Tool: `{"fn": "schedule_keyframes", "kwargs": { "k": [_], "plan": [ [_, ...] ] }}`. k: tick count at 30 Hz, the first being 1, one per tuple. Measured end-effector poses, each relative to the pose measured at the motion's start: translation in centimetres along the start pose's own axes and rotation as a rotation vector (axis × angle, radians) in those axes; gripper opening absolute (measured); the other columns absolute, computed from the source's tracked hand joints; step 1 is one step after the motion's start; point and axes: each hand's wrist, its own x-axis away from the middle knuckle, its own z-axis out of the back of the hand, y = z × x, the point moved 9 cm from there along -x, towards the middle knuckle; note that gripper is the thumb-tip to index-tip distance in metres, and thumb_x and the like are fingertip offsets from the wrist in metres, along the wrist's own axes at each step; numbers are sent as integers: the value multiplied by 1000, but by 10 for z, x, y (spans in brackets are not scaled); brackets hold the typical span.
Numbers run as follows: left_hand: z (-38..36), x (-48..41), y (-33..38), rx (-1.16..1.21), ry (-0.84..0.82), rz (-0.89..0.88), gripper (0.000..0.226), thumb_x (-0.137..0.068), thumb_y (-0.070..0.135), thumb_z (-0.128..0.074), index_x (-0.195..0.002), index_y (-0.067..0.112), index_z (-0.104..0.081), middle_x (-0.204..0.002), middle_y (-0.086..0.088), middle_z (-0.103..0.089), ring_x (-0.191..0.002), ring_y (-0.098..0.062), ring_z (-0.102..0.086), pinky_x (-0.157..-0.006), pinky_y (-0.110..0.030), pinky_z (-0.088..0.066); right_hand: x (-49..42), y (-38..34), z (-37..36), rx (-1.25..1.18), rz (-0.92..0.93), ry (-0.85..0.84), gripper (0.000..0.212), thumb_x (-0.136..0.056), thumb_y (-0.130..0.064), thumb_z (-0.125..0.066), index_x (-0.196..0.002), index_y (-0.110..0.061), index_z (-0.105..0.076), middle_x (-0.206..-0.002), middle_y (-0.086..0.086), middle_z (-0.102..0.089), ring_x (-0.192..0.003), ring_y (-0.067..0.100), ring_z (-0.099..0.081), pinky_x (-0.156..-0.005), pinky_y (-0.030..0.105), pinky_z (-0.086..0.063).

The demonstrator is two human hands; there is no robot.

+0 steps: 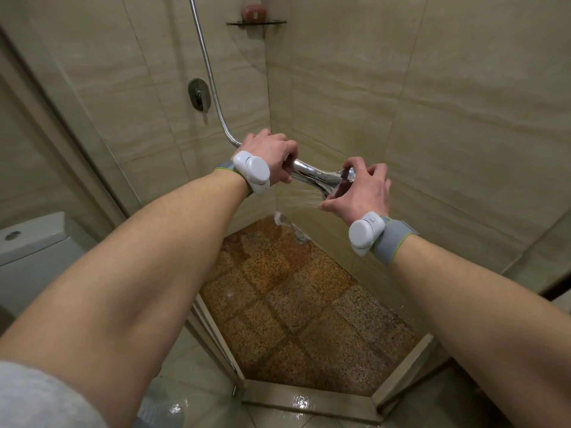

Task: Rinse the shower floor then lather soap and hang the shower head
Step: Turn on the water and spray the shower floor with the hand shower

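The chrome shower head (318, 176) is held level over the shower corner, both hands on it. My left hand (272, 152) grips its handle, where the metal hose (210, 75) joins. My right hand (361, 189) holds the spray end, fingers curled round its rim. Thin water jets fan out leftward from under that hand. The brown speckled shower floor (302, 313) below is wet, with water running toward the far corner drain (301, 237). A reddish soap bar (254, 12) lies on a small corner shelf (256, 23) high up.
The round mixer valve (199, 94) is on the left wall. Beige tiled walls close the corner. A raised threshold (309, 400) edges the shower floor, wet tiles in front of it. A white toilet cistern (34, 242) stands at left.
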Motion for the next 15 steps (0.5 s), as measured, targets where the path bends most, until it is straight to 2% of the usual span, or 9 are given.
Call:
{"fn": "schedule_keyframes", "kwargs": {
  "k": [15],
  "plan": [
    [6, 8, -4, -11, 18, 7, 33, -74, 42, -72, -101, 29, -59, -103, 7, -56, -101, -23, -45, -78, -35, -32, 3, -8, 2, 12, 14, -7, 62, -53, -37, -80, -103, -38, -45, -110, 2, -36, -98, 26, -41, -71, 30, -39]
  ]
}}
